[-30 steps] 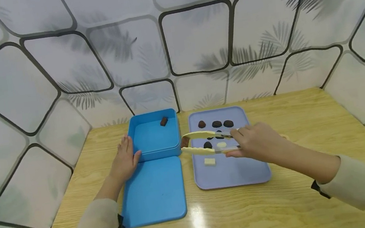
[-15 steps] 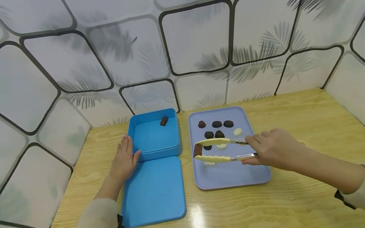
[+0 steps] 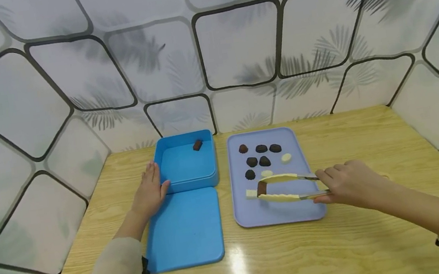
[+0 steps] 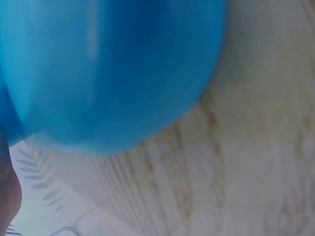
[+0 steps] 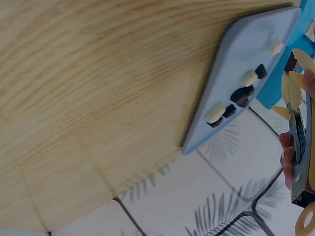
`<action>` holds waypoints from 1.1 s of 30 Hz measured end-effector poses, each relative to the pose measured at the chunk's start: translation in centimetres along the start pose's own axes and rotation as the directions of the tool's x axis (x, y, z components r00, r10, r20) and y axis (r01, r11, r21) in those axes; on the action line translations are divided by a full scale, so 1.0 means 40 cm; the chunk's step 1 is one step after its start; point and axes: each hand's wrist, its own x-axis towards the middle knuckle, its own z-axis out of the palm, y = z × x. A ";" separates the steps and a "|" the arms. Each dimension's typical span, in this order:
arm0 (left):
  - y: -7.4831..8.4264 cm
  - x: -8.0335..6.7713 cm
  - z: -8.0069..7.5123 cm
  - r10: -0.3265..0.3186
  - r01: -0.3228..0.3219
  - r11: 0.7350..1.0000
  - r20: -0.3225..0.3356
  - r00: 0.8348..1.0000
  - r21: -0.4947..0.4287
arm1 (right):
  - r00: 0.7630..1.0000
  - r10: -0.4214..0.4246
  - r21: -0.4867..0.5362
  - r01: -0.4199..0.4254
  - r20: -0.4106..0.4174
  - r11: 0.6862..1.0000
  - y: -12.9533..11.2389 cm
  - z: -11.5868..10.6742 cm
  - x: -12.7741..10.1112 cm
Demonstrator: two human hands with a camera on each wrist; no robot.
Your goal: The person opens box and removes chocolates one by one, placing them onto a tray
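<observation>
My right hand (image 3: 350, 183) grips cream tongs (image 3: 284, 187) over the front part of the lilac tray (image 3: 279, 210). A brown chocolate piece (image 3: 261, 189) is clamped between the tong tips, just right of a white piece (image 3: 250, 193) lying on the tray. Several dark and white chocolates (image 3: 263, 161) lie further back on the tray. My left hand (image 3: 149, 193) rests flat against the left side of the open blue box (image 3: 187, 167), which holds one brown piece (image 3: 197, 145). In the right wrist view the tongs (image 5: 297, 113) and the tray (image 5: 236, 64) show at the right edge.
The blue lid (image 3: 184, 230) lies flat in front of the box, and fills the left wrist view (image 4: 108, 69). The wooden table (image 3: 349, 138) is walled at the back and sides by patterned panels (image 3: 232, 47).
My right hand has drawn the tongs with the brown piece back from beside the blue box, to the right and toward me, over the tray's front. My left hand has stayed put.
</observation>
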 end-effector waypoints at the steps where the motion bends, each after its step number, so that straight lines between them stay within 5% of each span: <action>1: 0.000 0.000 0.001 0.000 0.000 1.000 -0.001 1.000 0.001 | 1.000 0.000 -0.001 0.000 0.009 1.000 0.002 0.001 -0.008; 11: 0.003 0.001 -0.004 0.002 -0.002 1.000 0.015 1.000 -0.026 | 0.998 0.016 -0.011 -0.016 0.067 1.000 0.012 0.012 -0.057; 33: -0.005 0.001 0.005 0.000 0.000 1.000 0.009 1.000 -0.024 | 0.974 0.055 0.033 -0.064 0.220 0.997 0.013 0.033 -0.049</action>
